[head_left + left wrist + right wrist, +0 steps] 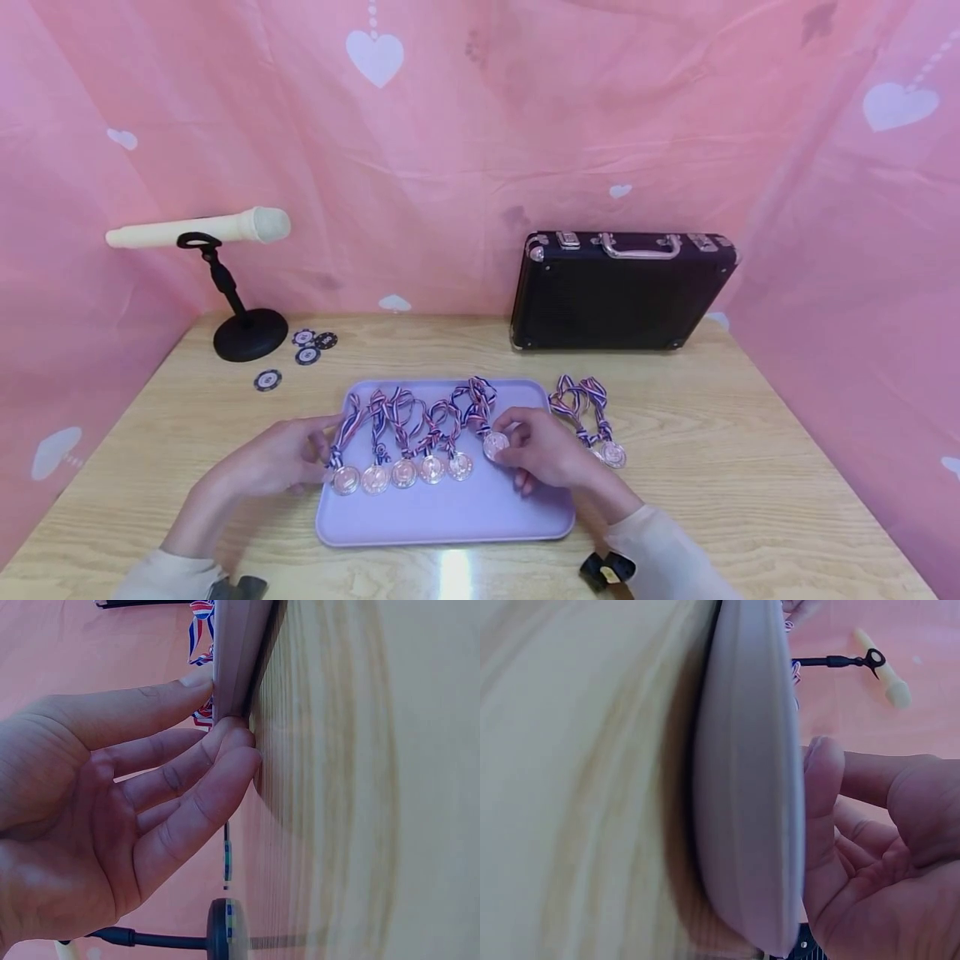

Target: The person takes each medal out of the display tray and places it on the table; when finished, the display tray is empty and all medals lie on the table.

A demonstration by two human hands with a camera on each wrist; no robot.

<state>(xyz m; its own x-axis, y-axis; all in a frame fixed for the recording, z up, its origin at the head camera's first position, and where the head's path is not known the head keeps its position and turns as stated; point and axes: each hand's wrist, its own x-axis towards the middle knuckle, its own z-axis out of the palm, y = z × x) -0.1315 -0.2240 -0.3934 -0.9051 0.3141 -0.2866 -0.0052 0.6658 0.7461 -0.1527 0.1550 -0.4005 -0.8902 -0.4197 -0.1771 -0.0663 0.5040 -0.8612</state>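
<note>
On the lilac tray [442, 521] near the table's [750, 467] front edge, five medals lie in a row, and the right hand [543, 454] pinches a sixth medal [495, 445] by its rim, just right of them. Left hand [281, 458], fingers relaxed, steadies the tray's left edge. Best to set the disc flat beside its neighbour, ribbon trailing toward the far edge. Shiny round metal, woven striped ribbons, smooth plastic tray, pale woodgrain.

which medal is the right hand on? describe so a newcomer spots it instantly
Find the lilac tray on the wooden table, in front of the black case. A row of medals on striped ribbons lies across it. The one meant is rightmost on the tray, pinched by the right hand, sitting higher than the others.
</note>
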